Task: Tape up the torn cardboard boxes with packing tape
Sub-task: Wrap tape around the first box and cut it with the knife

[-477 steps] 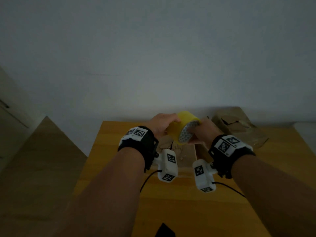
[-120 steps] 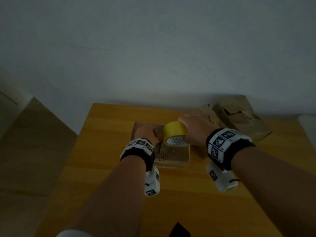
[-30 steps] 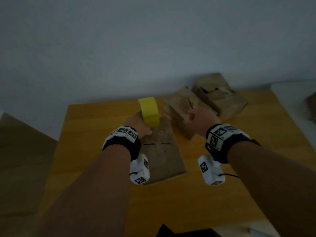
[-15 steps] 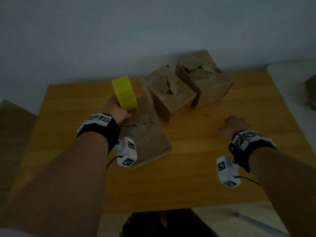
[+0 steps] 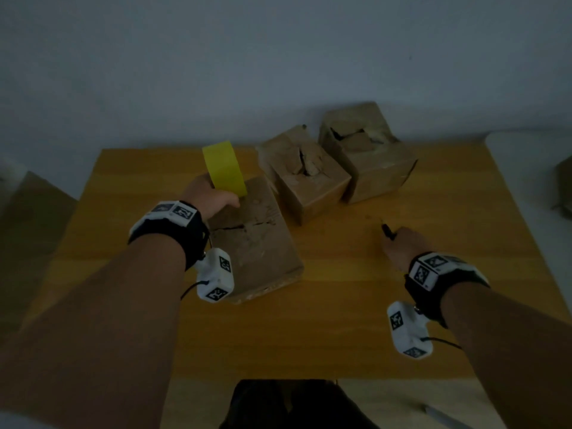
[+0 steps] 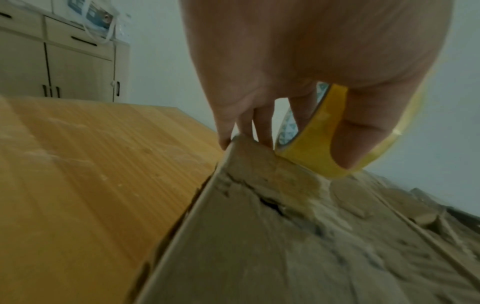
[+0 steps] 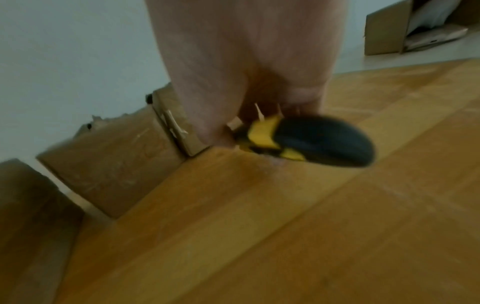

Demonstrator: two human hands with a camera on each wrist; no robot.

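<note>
Yellow tape roll (image 5: 225, 168) stands on edge at the far end of the flat torn box (image 5: 253, 239), gripped by the left hand (image 5: 208, 198), thumb across its outer band and fingers through the core. The right hand (image 5: 402, 246) is curled around a black-and-yellow cutter (image 7: 298, 142) just above the wooden table (image 5: 325, 320). Two more torn boxes (image 5: 305, 178) sit behind, near the wall.

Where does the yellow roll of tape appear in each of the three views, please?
Head: the yellow roll of tape is upper left of centre, gripped by the left hand at the flat box's far end.
Left wrist: right of centre, under the hand.
Right wrist: not in it.
Shared landmark: the wooden table.
</note>
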